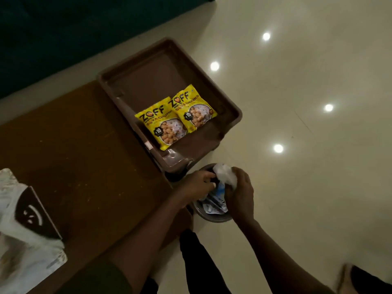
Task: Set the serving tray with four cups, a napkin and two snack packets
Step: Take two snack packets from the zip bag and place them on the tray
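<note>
At six o'clock of the tray, both hands' fingers are closed on a crumpled white napkin: light, soft, tearable, best pinched by its bunched middle

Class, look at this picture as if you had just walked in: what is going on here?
A person stands at a wooden table on which a brown serving tray overhangs the end. Two yellow snack packets lie side by side in the tray; no cups are in it yet. Both hands are over a round bin on the floor: the right hand holds crumpled white material, perhaps a napkin, and the left hand reaches in beside it.
</note>
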Available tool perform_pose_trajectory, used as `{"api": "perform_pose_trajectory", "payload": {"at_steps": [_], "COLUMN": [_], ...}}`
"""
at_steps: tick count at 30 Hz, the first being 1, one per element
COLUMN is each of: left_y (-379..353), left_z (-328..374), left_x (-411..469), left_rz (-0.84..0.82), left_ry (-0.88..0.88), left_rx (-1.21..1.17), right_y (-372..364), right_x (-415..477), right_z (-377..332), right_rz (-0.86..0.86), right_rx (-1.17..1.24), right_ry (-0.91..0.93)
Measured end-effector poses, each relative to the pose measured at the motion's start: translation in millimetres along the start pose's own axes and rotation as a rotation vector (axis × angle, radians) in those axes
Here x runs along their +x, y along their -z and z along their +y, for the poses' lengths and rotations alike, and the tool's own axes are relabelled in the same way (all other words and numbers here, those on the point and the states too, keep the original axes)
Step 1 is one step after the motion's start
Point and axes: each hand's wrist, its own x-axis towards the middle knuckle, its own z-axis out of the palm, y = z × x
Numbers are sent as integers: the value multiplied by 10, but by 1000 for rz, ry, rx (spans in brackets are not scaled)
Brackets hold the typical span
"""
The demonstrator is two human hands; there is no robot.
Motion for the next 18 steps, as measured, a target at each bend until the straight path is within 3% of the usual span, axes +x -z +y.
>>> {"api": "perform_pose_trajectory", "payload": {"at_steps": [4, 12, 15, 18], "left_y": [19, 134, 144, 179], "left_z": [-89, -103, -50, 6], "left_x": [76, -31, -33, -29], "left_rz": [66, 106, 128, 197], "left_ry": [108, 150, 127, 46], "left_rx": [-161, -254, -299, -360], "right_y": [-83, -357, -376, -290], "right_x": [232, 347, 374, 504], "right_z": [328, 666, 690, 614], "right_rz": [-14, -196, -165, -115], "right_rx": [3, -199, -65, -76], "right_ry": [-245, -285, -317, -262]}}
